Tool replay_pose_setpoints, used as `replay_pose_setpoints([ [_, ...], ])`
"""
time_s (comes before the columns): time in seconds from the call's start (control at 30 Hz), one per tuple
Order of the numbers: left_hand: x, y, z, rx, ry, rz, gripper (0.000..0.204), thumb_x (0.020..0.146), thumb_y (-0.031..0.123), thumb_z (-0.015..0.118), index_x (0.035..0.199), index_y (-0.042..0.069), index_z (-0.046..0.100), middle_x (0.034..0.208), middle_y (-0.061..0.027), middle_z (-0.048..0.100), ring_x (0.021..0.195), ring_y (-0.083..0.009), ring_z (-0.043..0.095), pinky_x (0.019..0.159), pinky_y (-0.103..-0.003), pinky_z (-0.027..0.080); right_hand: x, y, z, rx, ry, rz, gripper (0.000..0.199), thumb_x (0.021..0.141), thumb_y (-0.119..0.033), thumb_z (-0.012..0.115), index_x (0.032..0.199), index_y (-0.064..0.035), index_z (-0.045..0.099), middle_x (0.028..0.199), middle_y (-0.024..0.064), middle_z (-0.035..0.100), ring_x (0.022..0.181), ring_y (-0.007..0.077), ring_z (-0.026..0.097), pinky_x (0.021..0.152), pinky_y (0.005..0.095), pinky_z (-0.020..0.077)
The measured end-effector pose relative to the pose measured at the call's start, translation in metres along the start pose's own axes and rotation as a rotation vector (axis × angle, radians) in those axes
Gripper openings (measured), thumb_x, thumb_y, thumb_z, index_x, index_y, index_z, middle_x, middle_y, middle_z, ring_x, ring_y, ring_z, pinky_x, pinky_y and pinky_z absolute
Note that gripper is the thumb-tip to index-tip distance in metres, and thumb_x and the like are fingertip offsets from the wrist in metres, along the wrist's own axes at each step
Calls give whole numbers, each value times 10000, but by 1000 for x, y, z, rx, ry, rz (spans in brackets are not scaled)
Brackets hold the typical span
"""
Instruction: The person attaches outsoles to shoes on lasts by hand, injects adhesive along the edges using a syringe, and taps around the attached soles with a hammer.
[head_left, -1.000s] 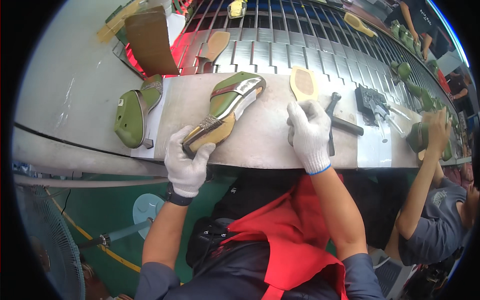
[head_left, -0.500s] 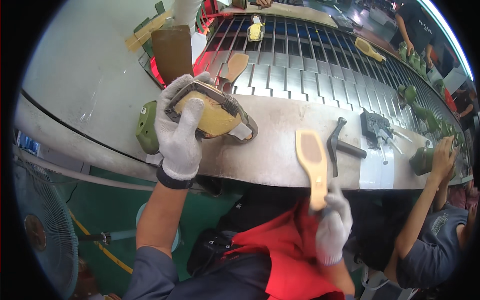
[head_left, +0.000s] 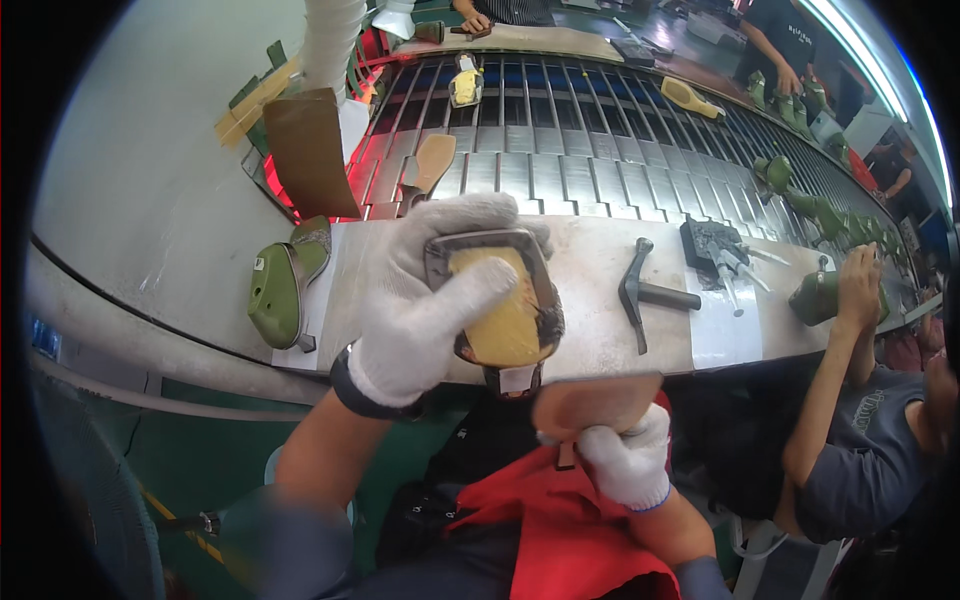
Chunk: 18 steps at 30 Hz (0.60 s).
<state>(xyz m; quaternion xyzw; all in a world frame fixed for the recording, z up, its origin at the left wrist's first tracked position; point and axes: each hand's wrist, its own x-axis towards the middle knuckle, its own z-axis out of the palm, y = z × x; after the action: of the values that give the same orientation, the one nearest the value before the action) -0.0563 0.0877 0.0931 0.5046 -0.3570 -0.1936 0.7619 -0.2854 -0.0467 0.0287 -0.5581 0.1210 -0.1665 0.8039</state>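
My gloved left hand (head_left: 415,315) is closed around a shoe upper (head_left: 548,345) turned bottom up, my thumb pressing on its tan-yellow underside. Dark material edges that underside, and a small white label shows at the near end. In my gloved right hand (head_left: 632,462) is a tan shoe sole (head_left: 600,402), gripped at its lower edge and tilted just in front of the bench edge. Sole and upper are close but apart. A green shoe (head_left: 275,305) rests on the bench to the left of my left hand.
On the bench lie a hammer (head_left: 637,295) and a dark block (head_left: 708,245) with white-handled tools. Beyond runs a slatted metal conveyor (head_left: 590,185) carrying a loose sole (head_left: 434,160) and another shoe (head_left: 466,87). At right, a co-worker's hands hold a green shoe (head_left: 812,297).
My left hand has brought the upper right and nearer, turning its labelled end toward me. My right hand has tilted the sole from upright to crosswise and moved it slightly left. The view has shifted.
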Motion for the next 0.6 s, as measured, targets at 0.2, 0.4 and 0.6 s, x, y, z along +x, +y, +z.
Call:
replay_pose_setpoints([
  [0.2,-12,1,5,52,-87,36,481,1082,275,739,1430,-30,609,1336,-306,744,1231,-384,764,1049,-510,647,35,-33,47,-44,-126,51,271,1087,-142,687,1226,66,792,994,122,843,814,103,757,715,272,615],
  [0.4,-30,-19,-23,-152,18,-120,718,1096,593,621,1430,-43,623,1401,-326,713,1261,-428,745,1049,-542,645,39,-31,56,-247,-176,-17,352,1102,-220,697,1238,92,789,921,121,838,786,114,760,687,276,621],
  [0.6,-24,4,-13,-231,-178,-66,936,762,356,1022,1482,-30,565,1486,-340,649,1355,-435,695,1121,-582,604,37,-19,51,-224,-146,-7,331,1087,-206,706,1230,76,807,968,111,847,824,100,754,741,288,623],
])
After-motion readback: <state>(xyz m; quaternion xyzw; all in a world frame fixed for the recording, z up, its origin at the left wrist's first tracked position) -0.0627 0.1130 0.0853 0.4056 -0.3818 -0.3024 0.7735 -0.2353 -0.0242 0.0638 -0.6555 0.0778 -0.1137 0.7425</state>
